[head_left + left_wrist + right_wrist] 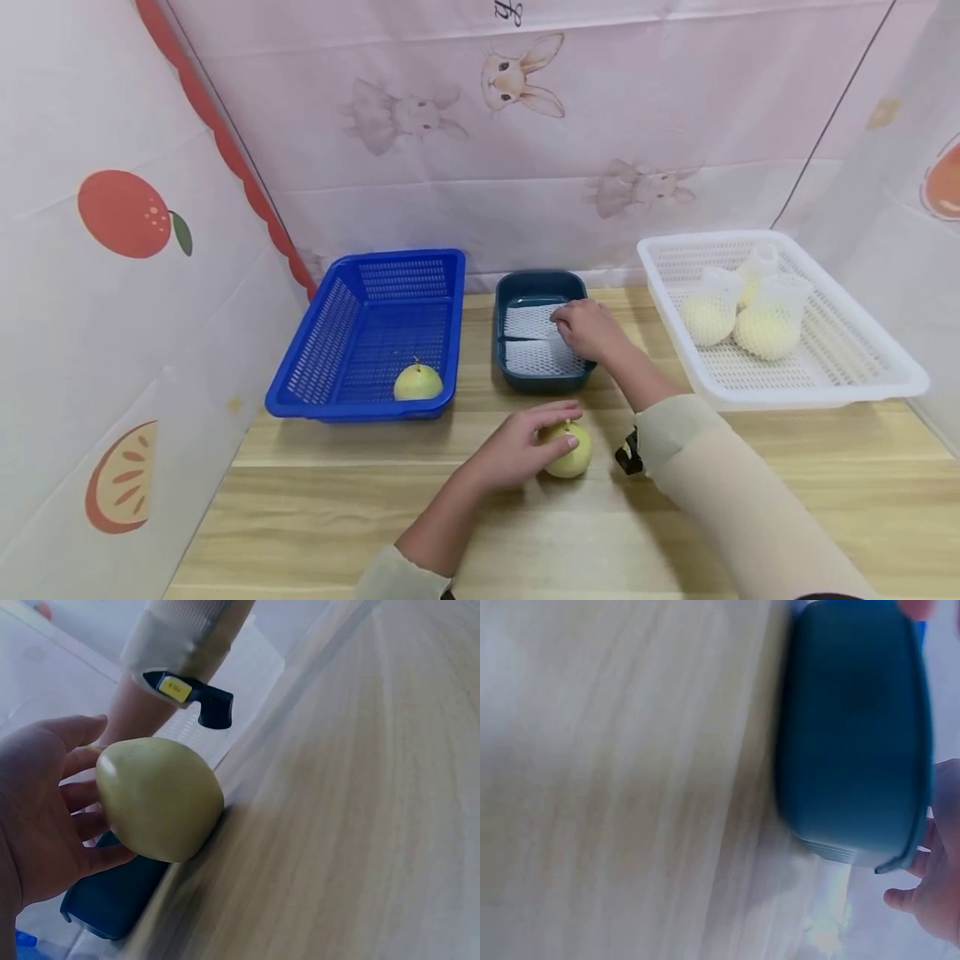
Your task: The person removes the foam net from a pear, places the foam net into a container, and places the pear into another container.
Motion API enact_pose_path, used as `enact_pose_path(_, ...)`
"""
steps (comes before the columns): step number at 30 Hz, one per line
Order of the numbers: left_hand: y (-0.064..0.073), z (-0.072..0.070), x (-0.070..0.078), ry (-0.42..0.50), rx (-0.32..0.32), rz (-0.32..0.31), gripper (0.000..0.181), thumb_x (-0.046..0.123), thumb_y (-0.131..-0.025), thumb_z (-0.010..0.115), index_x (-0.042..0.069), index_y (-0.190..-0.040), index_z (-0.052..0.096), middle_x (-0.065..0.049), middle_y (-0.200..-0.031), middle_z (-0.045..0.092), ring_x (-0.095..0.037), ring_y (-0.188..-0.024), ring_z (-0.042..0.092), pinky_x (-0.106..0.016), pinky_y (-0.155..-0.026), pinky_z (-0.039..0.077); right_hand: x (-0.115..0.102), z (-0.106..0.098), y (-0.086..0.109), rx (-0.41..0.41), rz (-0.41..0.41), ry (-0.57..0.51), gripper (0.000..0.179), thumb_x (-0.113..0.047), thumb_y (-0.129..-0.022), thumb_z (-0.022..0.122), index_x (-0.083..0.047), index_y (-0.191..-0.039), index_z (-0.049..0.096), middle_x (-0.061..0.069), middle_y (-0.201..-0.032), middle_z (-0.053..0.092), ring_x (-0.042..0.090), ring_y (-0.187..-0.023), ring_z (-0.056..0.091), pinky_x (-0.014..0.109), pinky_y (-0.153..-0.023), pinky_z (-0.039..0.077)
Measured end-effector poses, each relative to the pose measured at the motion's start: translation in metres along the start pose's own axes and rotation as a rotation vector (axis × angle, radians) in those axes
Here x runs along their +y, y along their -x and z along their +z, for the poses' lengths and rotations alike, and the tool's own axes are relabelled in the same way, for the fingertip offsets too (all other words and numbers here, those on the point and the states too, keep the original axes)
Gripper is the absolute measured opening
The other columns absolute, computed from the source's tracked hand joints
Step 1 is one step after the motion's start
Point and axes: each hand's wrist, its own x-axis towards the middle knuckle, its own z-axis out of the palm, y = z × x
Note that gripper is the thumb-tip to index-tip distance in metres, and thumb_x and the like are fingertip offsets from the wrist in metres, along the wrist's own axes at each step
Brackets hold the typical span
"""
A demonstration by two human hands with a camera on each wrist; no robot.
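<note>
On the table, my left hand [517, 450] cups a pale yellow pear [573, 458], its thumb and fingers bent around the fruit. The left wrist view shows this pear [161, 799] large, with several fingers behind it. My right hand [592, 332] reaches into a dark green container [543, 383] and touches white foam nets [536, 357] lying in two stacks. Its fingers are bent, but whether they pinch a net is hidden. In the right wrist view, the green container [855, 742] covers part of that hand [939, 877].
A blue basket [363, 408] stands left of the container with one pear [417, 383] inside. To the right is a white basket [825, 390] holding several netted pears [768, 327]. Printed cloth [465, 142] hangs behind and at both sides.
</note>
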Motion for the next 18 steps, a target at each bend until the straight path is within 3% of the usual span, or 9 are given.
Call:
enact_pose_path(4,-0.001,0.002,-0.003,-0.001,0.011,0.020,0.039,0.038,-0.100,0.056,0.024,-0.136,0.060,0.004,-0.148,0.050,-0.010,-0.139,0.043,-0.039,-0.115,0.034,-0.002,-0.011,0.011,0.063,-0.048,-0.106,0.027,-0.014,-0.099,0.050,-0.003,-0.112,0.072,0.015,-0.114,0.070,0.036,-0.112,0.061,0.050,-0.102,0.045)
enact_pose_path(10,-0.003,0.004,-0.005,0.011,0.045,0.031,0.032,0.032,-0.101,0.056,0.021,-0.129,0.066,0.004,-0.144,0.055,-0.010,-0.136,0.046,-0.039,-0.114,0.037,-0.010,-0.022,0.039,0.134,-0.064,-0.306,0.026,-0.010,-0.099,0.050,-0.001,-0.112,0.071,0.018,-0.115,0.069,0.036,-0.113,0.060,0.051,-0.103,0.044)
enact_pose_path(18,-0.003,0.008,-0.005,0.061,0.066,-0.004,0.025,0.029,-0.101,0.055,0.021,-0.118,0.072,0.007,-0.138,0.060,-0.008,-0.131,0.051,-0.042,-0.112,0.039,-0.023,-0.034,0.085,0.129,0.076,-0.556,0.031,-0.023,-0.104,0.047,-0.009,-0.123,0.068,0.013,-0.130,0.063,0.034,-0.127,0.054,0.054,-0.106,0.041)
